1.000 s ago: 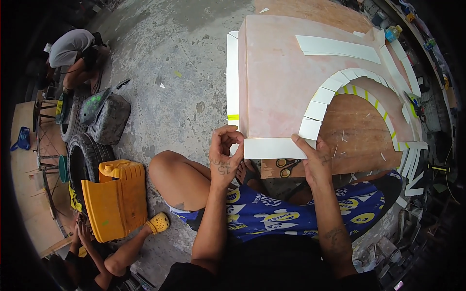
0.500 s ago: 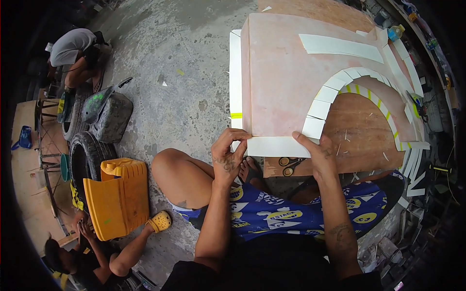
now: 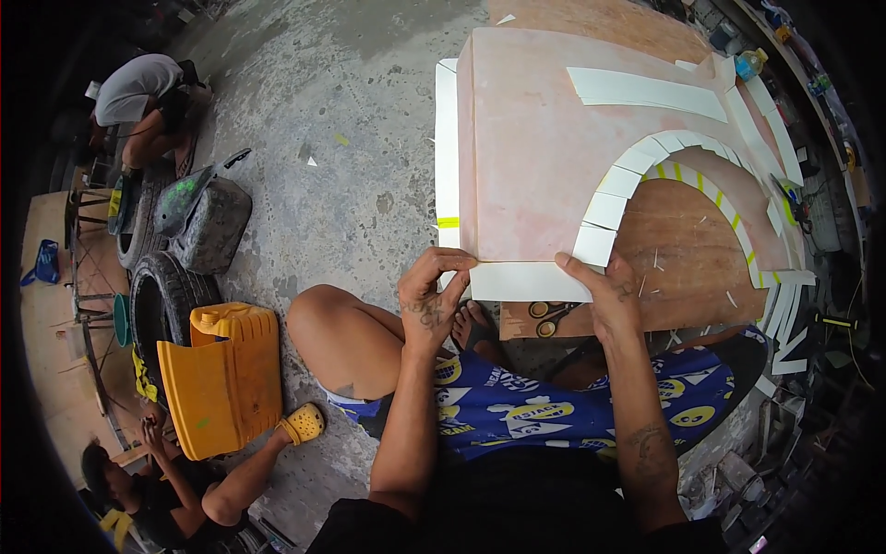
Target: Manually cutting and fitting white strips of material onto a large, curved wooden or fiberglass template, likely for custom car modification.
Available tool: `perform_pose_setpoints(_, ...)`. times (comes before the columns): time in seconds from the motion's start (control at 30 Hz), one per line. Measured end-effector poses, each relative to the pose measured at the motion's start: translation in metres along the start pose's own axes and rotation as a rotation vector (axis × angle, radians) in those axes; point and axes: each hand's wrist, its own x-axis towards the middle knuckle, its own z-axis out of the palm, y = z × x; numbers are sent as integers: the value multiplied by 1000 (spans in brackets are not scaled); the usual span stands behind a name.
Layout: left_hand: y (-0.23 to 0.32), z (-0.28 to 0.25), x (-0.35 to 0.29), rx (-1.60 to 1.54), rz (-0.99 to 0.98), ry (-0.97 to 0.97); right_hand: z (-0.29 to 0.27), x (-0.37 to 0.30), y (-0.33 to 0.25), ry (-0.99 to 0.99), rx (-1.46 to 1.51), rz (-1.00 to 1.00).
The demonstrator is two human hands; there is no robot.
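At near edge of pale pink panel [image 3: 531,157], head view: white strip [image 3: 528,282] lies along it. L hand [image 3: 427,297] pinches strip's L end btwn thumb & fingertips; R hand [image 3: 616,297] grips nr R end, thumb on top, other fingers mostly hidden. Blue shorts [image 3: 544,413] w/ printed lettering. Yellow jerrycan [image 3: 249,369], cut open, & small bottle [image 3: 751,64] behind panel; contents of both unclear.

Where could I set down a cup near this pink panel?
The concrete floor between the dark container and the pink panel is mostly bare. The panel's face left of the arch is free too. Right of the arch's lower end, white strips crowd together.
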Motion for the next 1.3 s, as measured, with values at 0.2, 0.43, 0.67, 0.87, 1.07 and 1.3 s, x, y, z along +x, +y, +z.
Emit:
perform_pose_setpoints(0.2,2,-3,-1,8,-69,-65,-2,0,0,21,12,-33)
perform_pose_setpoints(0.43,7,-2,0,-36,-100,-45,0,1,0,21,15,-40)
perform_pose_setpoints(0.67,1,-2,1,5,-39,-21,5,1,-5,33,-41,-89)
perform_pose_setpoints(0.87,3,0,2,-53,-83,2,2,6,-4,17,-109,-66)
perform_pose_setpoints(1.07,4,-1,2,-71,-178,13,2,6,-7,0,-120,-54)
perform_pose_setpoints(1.3,4,0,4,-114,-256,4,1,3,-12,8,-172,-14)
